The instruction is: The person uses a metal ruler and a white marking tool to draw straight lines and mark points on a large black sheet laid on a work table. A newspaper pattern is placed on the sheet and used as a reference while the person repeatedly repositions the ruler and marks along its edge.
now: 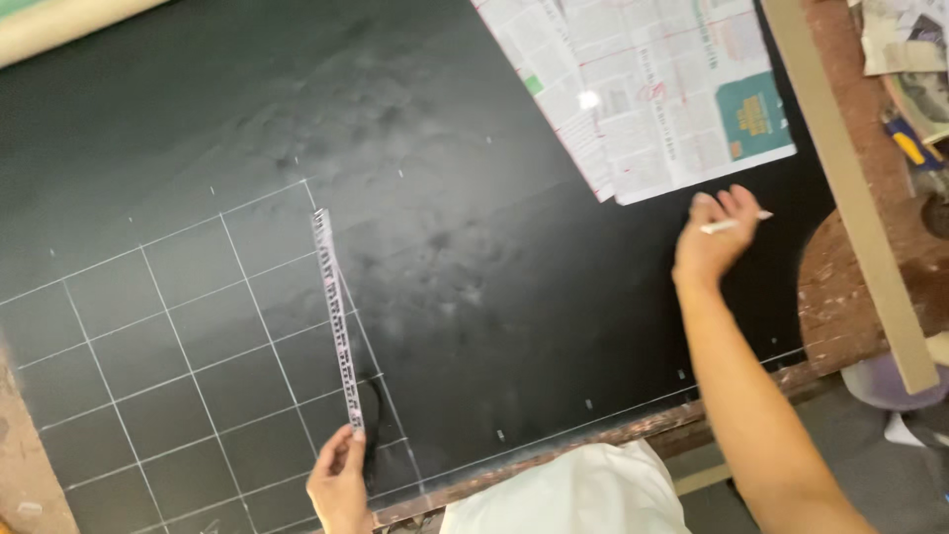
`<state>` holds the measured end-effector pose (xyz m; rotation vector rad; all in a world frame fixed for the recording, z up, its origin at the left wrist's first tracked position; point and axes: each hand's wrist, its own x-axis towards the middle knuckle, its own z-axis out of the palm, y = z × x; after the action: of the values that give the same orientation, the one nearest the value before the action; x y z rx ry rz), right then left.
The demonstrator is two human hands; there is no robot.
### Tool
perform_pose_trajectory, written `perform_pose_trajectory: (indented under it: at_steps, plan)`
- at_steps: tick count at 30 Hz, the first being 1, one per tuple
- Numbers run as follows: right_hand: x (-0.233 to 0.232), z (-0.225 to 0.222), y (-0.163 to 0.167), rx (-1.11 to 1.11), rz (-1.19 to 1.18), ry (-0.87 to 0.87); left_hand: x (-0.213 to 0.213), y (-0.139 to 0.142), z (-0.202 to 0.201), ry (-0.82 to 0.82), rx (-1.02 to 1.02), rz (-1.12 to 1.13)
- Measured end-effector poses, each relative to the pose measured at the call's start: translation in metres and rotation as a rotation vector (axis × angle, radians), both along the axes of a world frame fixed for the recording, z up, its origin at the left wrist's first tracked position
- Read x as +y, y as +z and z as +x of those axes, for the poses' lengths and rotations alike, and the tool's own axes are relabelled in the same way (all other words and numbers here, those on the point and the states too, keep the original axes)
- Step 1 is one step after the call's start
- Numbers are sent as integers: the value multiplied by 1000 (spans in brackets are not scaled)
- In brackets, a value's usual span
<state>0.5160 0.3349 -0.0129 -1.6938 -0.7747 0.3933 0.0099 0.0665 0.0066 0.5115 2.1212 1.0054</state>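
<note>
A large black sheet (474,257) covers the worktable, with a white chalk grid (188,336) drawn on its left part. My left hand (341,485) pinches the near end of a clear plastic ruler (334,307) that lies on the sheet along the grid's right edge. My right hand (714,237) hovers over the sheet's right side, holding a thin white chalk stick (736,223) between its fingers. It is just below a spread newspaper (643,89).
A long wooden strip (850,188) runs down the right edge of the sheet. Beyond it on the paint-stained bench (840,297) lie torn papers (909,49) and a blue and yellow tool (907,143). Small white tick marks dot the sheet's near edge.
</note>
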Motion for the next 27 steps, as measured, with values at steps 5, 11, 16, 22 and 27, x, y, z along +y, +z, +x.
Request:
perform_pose_trajectory:
  at_steps: [5, 11, 16, 22, 27]
  plan:
    - [61, -34, 21, 7, 104, 227, -7, 22, 71, 61, -159, 69]
    - [94, -13, 52, -88, 126, 536, -1, 34, 146, -29, -55, 83]
    - [97, 44, 37, -406, 15, 349, -25, 5, 202, 77, -78, 83]
    - [151, 114, 15, -370, -129, 169, -52, -31, 249, 140, -102, 23]
    - [183, 109, 23, -245, -252, 246, -50, -30, 284, 206, -127, 40]
